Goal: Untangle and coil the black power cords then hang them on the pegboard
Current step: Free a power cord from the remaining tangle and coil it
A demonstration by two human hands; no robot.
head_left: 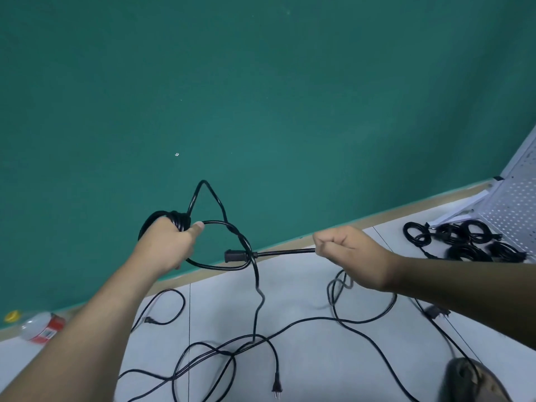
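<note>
head view: the step in hand is judged to be the tying-off of one cord. a coil (169, 219) of black cord is held up at about eight o'clock from the frame's middle, with the left hand (171, 245) clenched round its turns and the thumb laid out along one strand. at three o'clock from it the right hand (348, 253) is closed in a fist on the cord's tail, just behind the connector (235, 255), which is pointed toward nine o'clock and is seen across a loop (214, 267) hanging from the coil.

the next move probably calls for the tail to be drawn snug through that loop - without the gripped turns being let slip. more work is left: loose cords (232, 353) are spread tangled on the floor (304, 285) at six o'clock, while finished coils (464, 242) are laid at three o'clock, just beside the pegboard (516, 207) - nothing is seen hung on it.
</note>
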